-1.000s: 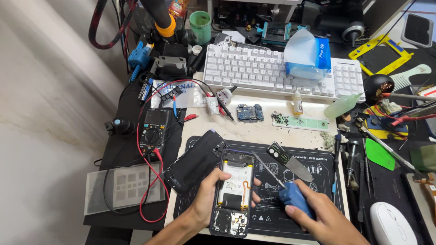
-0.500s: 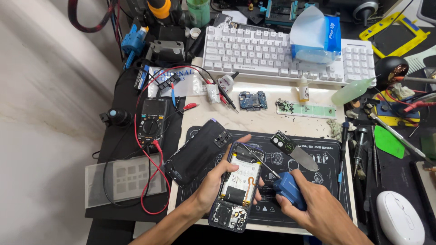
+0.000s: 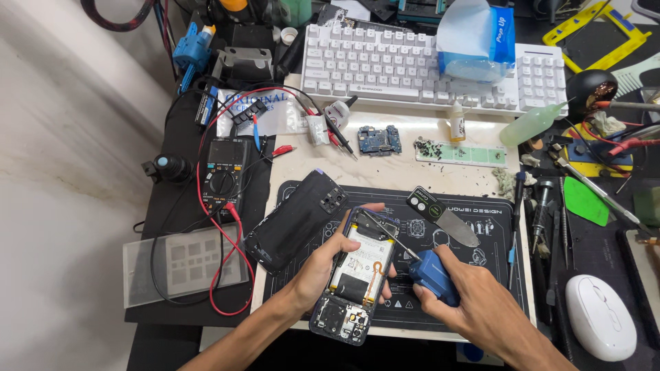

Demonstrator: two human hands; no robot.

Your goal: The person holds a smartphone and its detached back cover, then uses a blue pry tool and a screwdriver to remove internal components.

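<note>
Blue-handled screwdriver [image 3: 432,276] gripped tight in your R hand [image 3: 474,306], tip on opened phone [image 3: 357,275]. L hand [image 3: 323,264] fingers wrapped round phone's edge, w/ black back cover [image 3: 295,220] just left of them, metal pry tool [image 3: 443,216] above R fingers.

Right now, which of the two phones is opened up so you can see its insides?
The phone held in the left hand, with battery and circuit parts showing. The other phone lies beside it on the mat, its black back covering everything.
</note>
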